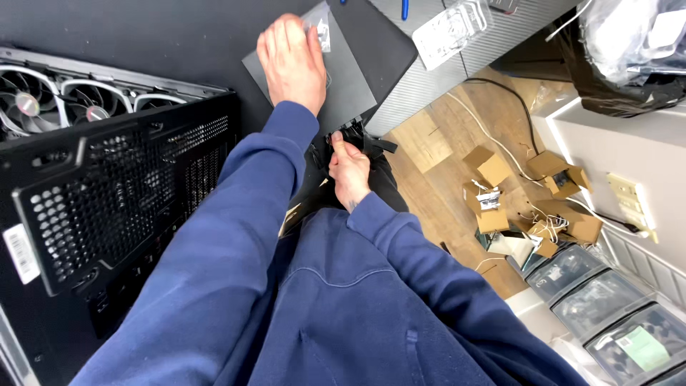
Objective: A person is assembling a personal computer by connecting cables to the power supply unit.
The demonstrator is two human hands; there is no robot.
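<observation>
Closest to me is my own blue sweatshirt, both sleeves reaching forward. My right hand (349, 174) sits low at the table edge, fingers pinched around a bundle of black cables (357, 136) — that's a firm grip, thumb up. To my left stands the black computer case (107, 200), its mesh side toward me, fans (53, 100) already mounted along the far edge. So the cooling looks fitted, I'd say; the cabling looks unfinished, since the bundle hangs loose in my fingers and not inside the case.

Further out, my left hand (291, 61) lies flat, fingers together, on a dark flat box (350, 78), fingertips at a small clear bag of parts (321, 28). It presses rather than grips. Whether the bag is opened, I can't tell.

Beyond, a clear plastic packet (451, 28) on the grey surface, and down on the wood floor, opened cardboard boxes (529, 193) and clear storage bins (600, 300).
</observation>
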